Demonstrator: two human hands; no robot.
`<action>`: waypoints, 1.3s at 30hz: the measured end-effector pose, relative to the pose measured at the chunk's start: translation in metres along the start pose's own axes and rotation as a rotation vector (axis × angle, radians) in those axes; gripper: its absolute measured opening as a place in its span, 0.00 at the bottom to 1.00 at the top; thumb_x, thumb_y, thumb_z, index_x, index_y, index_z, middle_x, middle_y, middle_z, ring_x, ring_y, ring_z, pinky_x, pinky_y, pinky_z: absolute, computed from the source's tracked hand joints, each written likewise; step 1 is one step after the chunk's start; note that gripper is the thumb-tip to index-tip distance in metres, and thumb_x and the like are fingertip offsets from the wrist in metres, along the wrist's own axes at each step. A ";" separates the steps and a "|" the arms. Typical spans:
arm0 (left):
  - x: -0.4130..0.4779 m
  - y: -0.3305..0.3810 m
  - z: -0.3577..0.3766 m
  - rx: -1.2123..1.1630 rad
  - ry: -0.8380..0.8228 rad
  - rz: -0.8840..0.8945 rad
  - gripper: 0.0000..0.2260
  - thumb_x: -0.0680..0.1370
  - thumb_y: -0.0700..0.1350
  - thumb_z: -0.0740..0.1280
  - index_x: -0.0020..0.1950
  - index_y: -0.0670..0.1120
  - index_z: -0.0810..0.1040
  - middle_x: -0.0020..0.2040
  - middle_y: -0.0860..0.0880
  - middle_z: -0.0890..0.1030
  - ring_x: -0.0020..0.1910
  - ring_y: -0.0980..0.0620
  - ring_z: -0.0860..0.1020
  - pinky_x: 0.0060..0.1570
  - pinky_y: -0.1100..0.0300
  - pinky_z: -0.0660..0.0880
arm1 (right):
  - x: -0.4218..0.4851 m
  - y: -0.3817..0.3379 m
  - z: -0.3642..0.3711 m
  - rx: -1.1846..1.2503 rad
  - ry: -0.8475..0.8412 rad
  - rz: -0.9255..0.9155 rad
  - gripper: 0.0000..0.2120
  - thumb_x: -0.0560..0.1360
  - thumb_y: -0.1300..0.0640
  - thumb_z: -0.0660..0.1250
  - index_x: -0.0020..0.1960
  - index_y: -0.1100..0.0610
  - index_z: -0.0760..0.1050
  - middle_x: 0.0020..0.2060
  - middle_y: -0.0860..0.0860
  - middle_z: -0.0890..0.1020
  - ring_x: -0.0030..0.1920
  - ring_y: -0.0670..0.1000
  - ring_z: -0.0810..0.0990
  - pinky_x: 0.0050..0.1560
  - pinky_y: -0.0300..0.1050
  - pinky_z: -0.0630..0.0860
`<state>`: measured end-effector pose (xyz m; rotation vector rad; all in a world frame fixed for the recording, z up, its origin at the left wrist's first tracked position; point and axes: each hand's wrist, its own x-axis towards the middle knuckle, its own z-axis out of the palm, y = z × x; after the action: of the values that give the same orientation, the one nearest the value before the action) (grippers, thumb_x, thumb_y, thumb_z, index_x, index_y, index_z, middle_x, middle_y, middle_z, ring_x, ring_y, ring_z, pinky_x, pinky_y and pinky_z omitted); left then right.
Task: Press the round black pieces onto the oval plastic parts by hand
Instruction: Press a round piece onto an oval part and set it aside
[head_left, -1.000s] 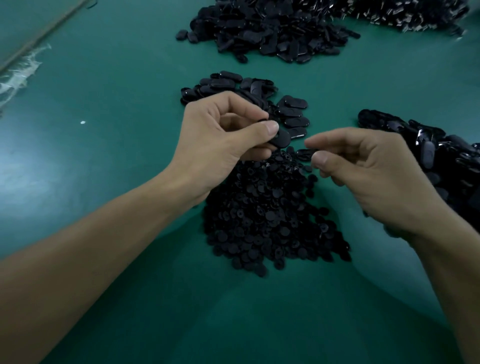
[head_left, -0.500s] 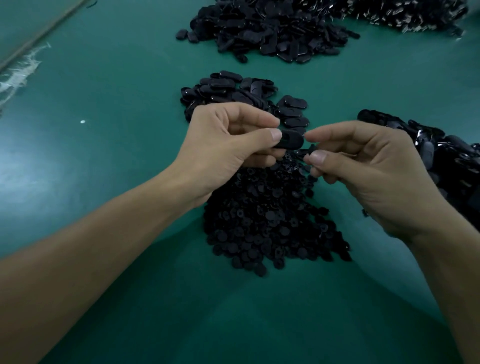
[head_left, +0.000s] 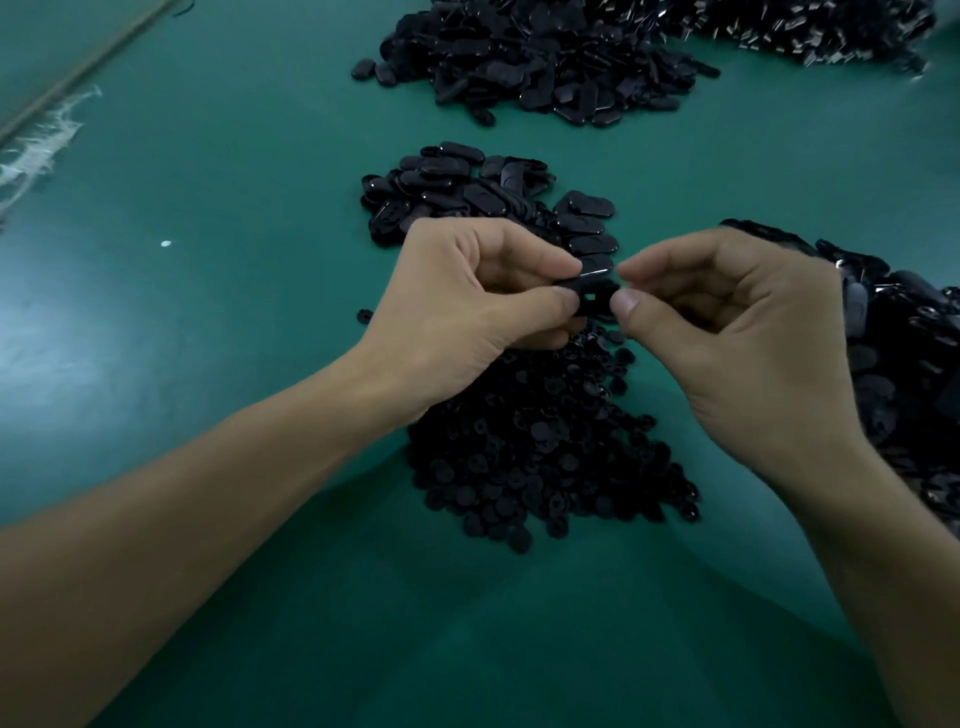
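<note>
The green table (head_left: 208, 364) has a small white dot (head_left: 165, 243) and some torn white fluff (head_left: 36, 150), both out toward ten o'clock.

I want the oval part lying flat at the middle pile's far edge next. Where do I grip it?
Pinch the oval part across its long sides from above; it lies flat, lengthwise left to right, with bare mat beyond its far side.

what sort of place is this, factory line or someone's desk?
Likely a hand-assembly bench in a factory: green work mat, bulk heaps of oval parts and round pieces, left hand and right hand pinching one oval part.
</note>
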<state>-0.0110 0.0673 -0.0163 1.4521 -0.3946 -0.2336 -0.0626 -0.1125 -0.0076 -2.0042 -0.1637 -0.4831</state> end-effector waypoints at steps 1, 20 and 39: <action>0.000 0.000 0.000 0.012 -0.004 0.009 0.07 0.73 0.30 0.73 0.45 0.40 0.83 0.37 0.44 0.86 0.39 0.46 0.86 0.40 0.58 0.83 | -0.001 0.000 0.002 -0.026 0.017 -0.008 0.11 0.74 0.61 0.75 0.45 0.46 0.78 0.39 0.47 0.85 0.39 0.46 0.84 0.42 0.38 0.80; -0.001 -0.010 0.001 0.324 0.015 0.247 0.10 0.71 0.36 0.76 0.45 0.51 0.84 0.41 0.54 0.86 0.40 0.56 0.85 0.43 0.63 0.81 | -0.006 -0.009 0.007 -0.197 -0.006 -0.004 0.17 0.73 0.59 0.73 0.38 0.44 0.67 0.36 0.49 0.82 0.36 0.52 0.82 0.37 0.52 0.79; -0.004 -0.011 0.000 0.796 0.081 0.623 0.06 0.74 0.36 0.75 0.50 0.41 0.85 0.44 0.53 0.85 0.43 0.61 0.80 0.46 0.68 0.77 | -0.009 -0.002 0.014 -0.094 -0.020 0.113 0.10 0.72 0.57 0.72 0.39 0.47 0.72 0.37 0.48 0.85 0.39 0.55 0.85 0.41 0.60 0.82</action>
<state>-0.0134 0.0674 -0.0279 2.0087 -0.9144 0.5443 -0.0681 -0.0984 -0.0154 -2.0978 -0.0407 -0.4049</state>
